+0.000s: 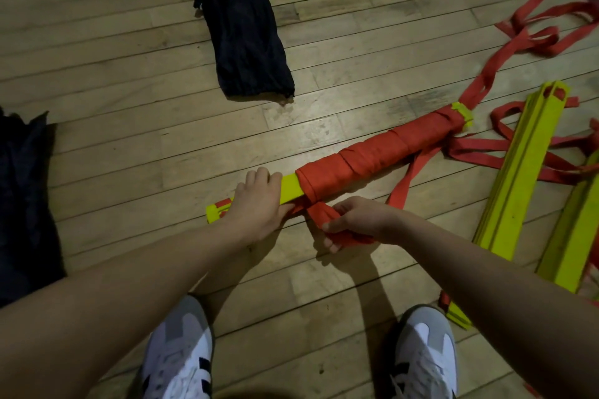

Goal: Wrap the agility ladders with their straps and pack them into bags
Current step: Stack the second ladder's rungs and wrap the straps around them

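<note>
Shoes (181, 353) are planted at bottom. The bundle (376, 152) is pinned by the left hand (256, 204); the strap (319, 215), clenched in the right hand (353, 220), should be kept taut.

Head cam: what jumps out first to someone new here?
The red-wrapped ladder bundle lying mid-floor, with the left hand pressing down its bare yellow end and the right hand gripping the red strap just below it. Next, the loose red straps and yellow rungs piled at right, and a dark bag lying flat above the bundle.
</note>
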The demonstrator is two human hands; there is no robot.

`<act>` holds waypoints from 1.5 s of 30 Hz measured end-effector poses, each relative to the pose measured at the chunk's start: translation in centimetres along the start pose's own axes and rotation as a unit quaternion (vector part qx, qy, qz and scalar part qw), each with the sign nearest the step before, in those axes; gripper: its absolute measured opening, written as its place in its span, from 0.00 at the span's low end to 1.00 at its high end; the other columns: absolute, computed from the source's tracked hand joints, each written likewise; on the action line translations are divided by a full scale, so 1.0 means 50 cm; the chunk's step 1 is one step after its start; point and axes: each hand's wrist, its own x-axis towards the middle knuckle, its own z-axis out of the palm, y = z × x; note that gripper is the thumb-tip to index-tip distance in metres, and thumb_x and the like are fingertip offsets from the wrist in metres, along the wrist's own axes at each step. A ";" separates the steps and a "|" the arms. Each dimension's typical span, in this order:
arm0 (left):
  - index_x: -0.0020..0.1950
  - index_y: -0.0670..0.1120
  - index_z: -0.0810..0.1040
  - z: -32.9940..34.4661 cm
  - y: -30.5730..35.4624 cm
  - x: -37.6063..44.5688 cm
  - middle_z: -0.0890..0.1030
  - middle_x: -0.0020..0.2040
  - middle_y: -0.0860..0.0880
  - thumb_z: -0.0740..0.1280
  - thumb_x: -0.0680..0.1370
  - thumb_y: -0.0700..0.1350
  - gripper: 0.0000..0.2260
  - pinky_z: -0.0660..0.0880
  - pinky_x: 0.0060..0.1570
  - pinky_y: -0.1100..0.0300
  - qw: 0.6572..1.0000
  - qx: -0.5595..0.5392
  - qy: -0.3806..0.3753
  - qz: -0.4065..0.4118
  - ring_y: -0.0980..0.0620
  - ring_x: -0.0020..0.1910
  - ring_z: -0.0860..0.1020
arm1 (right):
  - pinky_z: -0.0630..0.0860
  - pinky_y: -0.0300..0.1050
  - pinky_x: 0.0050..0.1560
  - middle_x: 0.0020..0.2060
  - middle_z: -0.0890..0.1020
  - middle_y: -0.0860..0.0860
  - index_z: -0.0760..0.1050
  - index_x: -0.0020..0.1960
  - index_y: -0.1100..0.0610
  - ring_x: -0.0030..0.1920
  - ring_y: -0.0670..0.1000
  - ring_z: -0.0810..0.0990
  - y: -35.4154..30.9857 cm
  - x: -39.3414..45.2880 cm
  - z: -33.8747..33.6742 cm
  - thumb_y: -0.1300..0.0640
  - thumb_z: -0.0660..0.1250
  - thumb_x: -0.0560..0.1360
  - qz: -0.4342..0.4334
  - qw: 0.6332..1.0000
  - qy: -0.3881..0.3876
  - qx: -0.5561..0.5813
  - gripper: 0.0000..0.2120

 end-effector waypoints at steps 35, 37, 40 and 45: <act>0.73 0.44 0.55 -0.003 -0.003 -0.016 0.75 0.56 0.45 0.64 0.79 0.46 0.26 0.70 0.40 0.54 0.998 0.038 0.031 -0.038 0.45 0.51 0.77 | 0.79 0.42 0.35 0.39 0.83 0.57 0.75 0.51 0.65 0.34 0.51 0.81 -0.019 0.027 0.037 0.64 0.60 0.80 -0.014 0.995 0.087 0.048 0.06; 0.71 0.43 0.59 -0.010 -0.014 0.001 0.75 0.58 0.44 0.64 0.78 0.44 0.24 0.67 0.41 0.54 0.996 0.074 0.019 -0.049 0.43 0.54 0.76 | 0.78 0.41 0.34 0.36 0.82 0.57 0.74 0.48 0.64 0.32 0.50 0.80 -0.025 0.026 0.039 0.65 0.59 0.80 -0.028 0.995 0.087 0.033 0.06; 0.68 0.43 0.64 -0.026 -0.024 0.024 0.75 0.60 0.43 0.64 0.77 0.42 0.20 0.65 0.40 0.54 0.994 0.103 0.000 -0.047 0.42 0.56 0.76 | 0.75 0.40 0.33 0.33 0.81 0.55 0.72 0.44 0.61 0.29 0.49 0.77 -0.035 0.028 0.047 0.66 0.58 0.80 -0.075 0.991 0.107 0.013 0.08; 0.66 0.42 0.64 -0.048 -0.013 0.055 0.75 0.58 0.43 0.64 0.77 0.40 0.19 0.65 0.41 0.53 0.991 0.130 -0.008 -0.042 0.42 0.56 0.76 | 0.77 0.44 0.39 0.34 0.81 0.55 0.73 0.46 0.60 0.33 0.51 0.78 -0.041 0.035 0.054 0.65 0.59 0.80 -0.082 0.989 0.116 0.049 0.06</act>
